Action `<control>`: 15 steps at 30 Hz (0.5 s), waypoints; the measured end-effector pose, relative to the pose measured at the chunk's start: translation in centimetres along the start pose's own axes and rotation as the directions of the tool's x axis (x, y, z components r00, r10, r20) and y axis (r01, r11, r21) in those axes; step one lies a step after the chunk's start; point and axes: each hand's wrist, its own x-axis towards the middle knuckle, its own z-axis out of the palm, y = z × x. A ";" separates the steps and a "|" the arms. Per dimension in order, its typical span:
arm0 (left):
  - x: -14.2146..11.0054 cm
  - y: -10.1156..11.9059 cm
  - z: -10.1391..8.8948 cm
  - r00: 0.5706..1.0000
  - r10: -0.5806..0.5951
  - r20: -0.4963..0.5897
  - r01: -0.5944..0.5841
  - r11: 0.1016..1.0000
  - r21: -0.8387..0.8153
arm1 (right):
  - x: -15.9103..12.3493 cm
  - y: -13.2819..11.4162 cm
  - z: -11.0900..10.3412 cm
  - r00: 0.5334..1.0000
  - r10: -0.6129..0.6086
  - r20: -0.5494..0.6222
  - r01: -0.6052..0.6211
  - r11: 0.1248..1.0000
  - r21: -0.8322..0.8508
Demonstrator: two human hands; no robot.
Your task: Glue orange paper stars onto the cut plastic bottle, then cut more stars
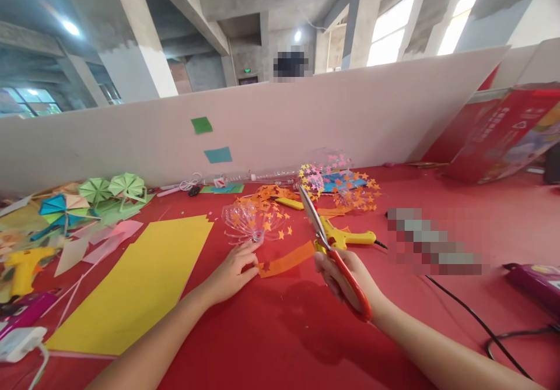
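My right hand (345, 270) is closed around a pair of scissors (352, 291) with red handles, whose metal blades point up and away. My left hand (236, 266) has its thumb and fingers at the left end of an orange paper strip (289, 260), which appears pinched there. A star-shaped hole shows near that end. Just beyond the left fingers sits a clear plastic piece with curved strips (245, 224), with small orange stars on several tips. Behind the scissors lies a yellow glue gun (350, 237), partly hidden.
Yellow paper sheets (144, 279) lie on the left of the red table. Farther back are orange scraps (273, 193), a yellow cutter (289, 203) and star-tipped decorations (345, 186). Paper umbrellas (126, 185) and another glue gun (26, 264) are at left. A white partition (262, 122) stands behind.
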 end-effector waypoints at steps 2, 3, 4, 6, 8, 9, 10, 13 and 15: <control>0.9 -0.3 0.0 1.000 0.015 0.011 -0.015 1.000 0.019 | 0.0 0.1 0.0 1.000 0.008 0.002 -0.008 1.000 -0.001; 1.2 -0.3 -0.1 1.000 0.023 0.015 -0.023 0.999 0.023 | 0.0 0.0 0.0 1.000 0.014 0.003 -0.014 1.000 -0.002; 1.6 -0.3 -0.2 0.999 0.033 0.019 -0.033 0.999 0.023 | 0.0 0.0 0.0 1.000 0.017 0.004 -0.017 1.000 0.000; 2.1 -0.1 -0.3 0.999 0.045 0.022 -0.045 0.999 0.019 | -0.1 -0.1 0.0 1.000 0.018 0.007 -0.018 1.000 0.002; 2.5 0.1 -0.4 0.999 0.044 0.028 -0.045 0.999 0.026 | -0.1 -0.2 0.0 1.000 0.017 0.013 -0.018 1.000 0.005; 2.7 0.3 -0.4 0.999 0.041 0.032 -0.042 0.999 0.032 | -0.1 -0.3 0.0 1.000 0.021 0.018 -0.021 1.000 0.007; 3.0 0.3 -0.4 0.999 0.039 0.035 -0.040 0.999 0.036 | -0.1 -0.3 -0.1 0.999 0.028 0.023 -0.028 1.000 0.009; 3.8 0.5 -0.3 0.999 0.042 0.027 -0.043 0.999 0.032 | -0.2 -0.4 -0.1 0.998 0.053 0.032 -0.054 0.998 0.014; 4.3 0.4 -0.3 0.999 0.046 0.021 -0.046 0.999 0.027 | -0.2 -0.4 -0.1 0.998 0.053 0.034 -0.053 0.999 0.009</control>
